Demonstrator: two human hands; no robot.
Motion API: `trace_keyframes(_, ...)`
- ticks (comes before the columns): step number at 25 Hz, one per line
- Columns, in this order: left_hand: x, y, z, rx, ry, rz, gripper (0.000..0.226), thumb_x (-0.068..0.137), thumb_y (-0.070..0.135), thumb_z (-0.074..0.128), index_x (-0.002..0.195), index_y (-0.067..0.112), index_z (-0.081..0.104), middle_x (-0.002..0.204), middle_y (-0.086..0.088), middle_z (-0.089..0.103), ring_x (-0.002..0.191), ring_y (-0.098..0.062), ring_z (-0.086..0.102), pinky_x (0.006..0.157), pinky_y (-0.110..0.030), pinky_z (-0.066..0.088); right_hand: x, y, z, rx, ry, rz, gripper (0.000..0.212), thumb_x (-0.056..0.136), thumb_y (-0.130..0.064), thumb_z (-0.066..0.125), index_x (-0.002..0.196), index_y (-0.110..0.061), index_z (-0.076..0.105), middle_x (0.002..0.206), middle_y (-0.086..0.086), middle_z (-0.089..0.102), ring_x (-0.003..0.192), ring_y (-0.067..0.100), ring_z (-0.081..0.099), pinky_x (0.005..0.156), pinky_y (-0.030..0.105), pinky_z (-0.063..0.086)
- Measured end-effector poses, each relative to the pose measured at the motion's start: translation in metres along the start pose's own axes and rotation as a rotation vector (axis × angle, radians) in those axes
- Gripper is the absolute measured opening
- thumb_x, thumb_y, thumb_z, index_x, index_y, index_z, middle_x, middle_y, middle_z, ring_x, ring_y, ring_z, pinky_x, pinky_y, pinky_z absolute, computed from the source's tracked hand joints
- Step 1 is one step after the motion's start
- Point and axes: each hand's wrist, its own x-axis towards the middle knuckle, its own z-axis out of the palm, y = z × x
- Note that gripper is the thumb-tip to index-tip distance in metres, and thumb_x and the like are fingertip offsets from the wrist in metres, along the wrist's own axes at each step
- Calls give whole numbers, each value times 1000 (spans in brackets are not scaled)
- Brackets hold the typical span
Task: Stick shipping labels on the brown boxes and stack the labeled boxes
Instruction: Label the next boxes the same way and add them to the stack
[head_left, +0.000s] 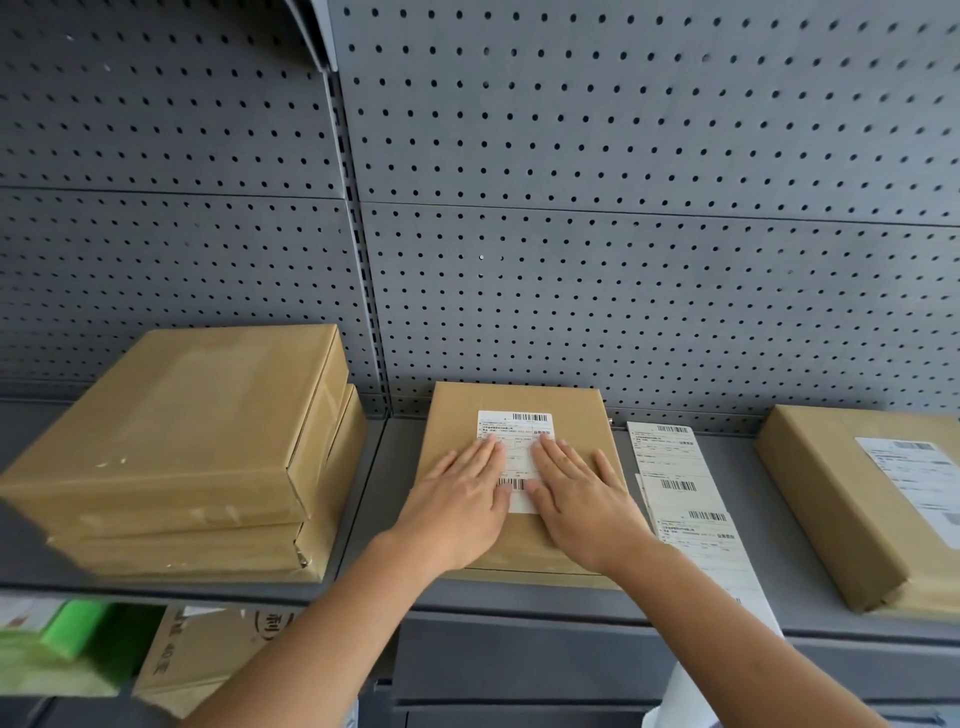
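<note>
A flat brown box lies in the middle of the grey shelf, with a white shipping label on its top. My left hand and my right hand lie flat, fingers spread, on the label's two sides and the box top. A strip of loose labels lies on the shelf just right of this box. At the right stands another brown box with a label on it. On the left, two unlabeled brown boxes are stacked.
A grey pegboard wall rises behind the shelf. Below the shelf edge at the left sit a printed cardboard carton and green packaging.
</note>
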Motion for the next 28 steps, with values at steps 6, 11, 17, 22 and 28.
trace_keyframes(6,-9,-9,0,-67,-2,-80,62,108,44,9,162,17,-5,171,3,-9,156,-6,-9,128,-35,0,-14,19,-8,41,-9,140,67,104,-53,14,161,-19,5,169,-7,-2,154,9,-5,125,41,-6)
trace_keyframes(11,-38,11,6,-40,53,38,61,107,42,9,163,18,-2,170,5,-9,155,-3,-11,128,-32,-3,-39,-18,-4,80,43,-40,85,88,-60,-10,161,-21,7,168,-8,0,154,7,-6,125,39,-8)
trace_keyframes(17,-55,10,14,51,64,48,79,89,49,-15,161,18,-9,169,4,-15,154,-5,-16,127,-31,-6,-52,-31,10,0,6,-106,75,92,-55,-8,160,-25,1,168,-10,-5,153,7,-10,125,40,-10)
trace_keyframes(22,-66,-20,10,-2,45,-121,63,106,49,1,159,20,-15,165,7,-23,152,-4,-19,126,-30,-7,-60,-2,8,-15,53,8,86,86,-67,-14,161,-27,5,167,-16,-2,152,2,-8,123,38,-10)
trace_keyframes(28,-67,-40,12,-271,55,-282,72,104,57,10,161,17,-8,170,4,-10,156,-7,-6,125,-27,0,-73,41,0,150,36,225,76,96,-62,10,160,-21,3,168,-9,-1,153,6,-7,125,35,-4)
